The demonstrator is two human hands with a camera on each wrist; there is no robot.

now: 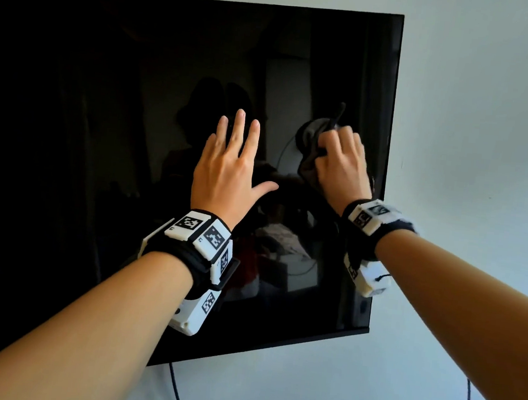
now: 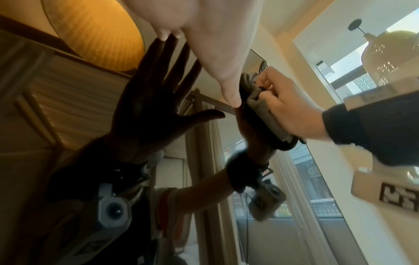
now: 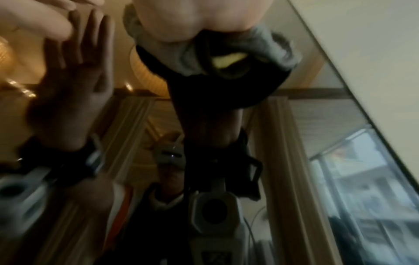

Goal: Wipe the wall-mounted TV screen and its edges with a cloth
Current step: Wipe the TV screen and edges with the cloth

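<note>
TV screen (image 1: pixel 166 126): wall-mounted, dark, filling the head view.
Cloth (image 1: pixel 308 159): grey, bunched against the glass near the screen's right edge.
Right hand (image 1: pixel 340 162): grip curled round the cloth, pressing it on to wipe.
Left hand (image 1: pixel 227 167): fingers spread wide, holding nothing; seemingly touching the glass, probably to steady the panel.

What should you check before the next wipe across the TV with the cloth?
1. Right hand grips the cloth: ok.
2. Cloth lies against the TV screen: ok, its reflection meets it in the left wrist view.
3. Left hand steadies the screen, fingers spread, fingertips touching the glass: ok.
4. Left hand is out of the cloth's way: not ok, its thumb is right beside the cloth.
5. Right edge wiped: cannot tell.
6. Cables below hang out of the way: ok.
</note>
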